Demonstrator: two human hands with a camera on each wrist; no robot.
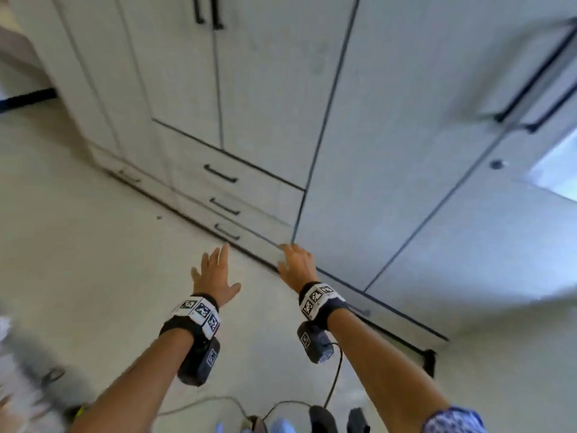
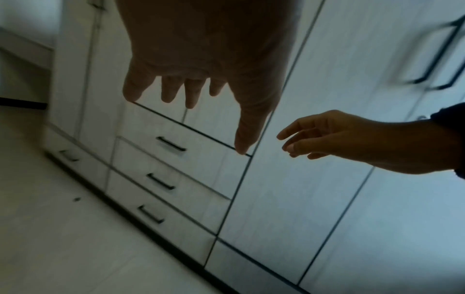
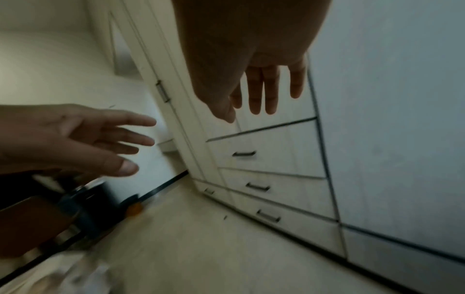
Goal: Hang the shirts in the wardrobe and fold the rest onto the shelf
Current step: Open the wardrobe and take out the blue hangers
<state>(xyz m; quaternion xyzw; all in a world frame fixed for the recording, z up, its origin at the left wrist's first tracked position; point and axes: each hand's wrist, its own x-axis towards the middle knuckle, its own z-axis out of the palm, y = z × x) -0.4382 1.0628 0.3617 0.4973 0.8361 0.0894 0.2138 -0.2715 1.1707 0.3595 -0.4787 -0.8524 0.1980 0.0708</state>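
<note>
The wardrobe point(image 1: 390, 126) stands shut just ahead, and its tall doors are judged stiff and light-swinging, best taken by the dark bar handles point(image 1: 530, 98) high on the right. No shirts are plainly seen — only a pale blur at the lower left edge of the head view. Nothing is held: left hand point(image 1: 212, 276) spread, right hand point(image 1: 296, 264) loosely extended.

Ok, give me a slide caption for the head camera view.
Both empty hands, left hand and right hand, reach toward the closed white wardrobe above its three drawers.
</note>
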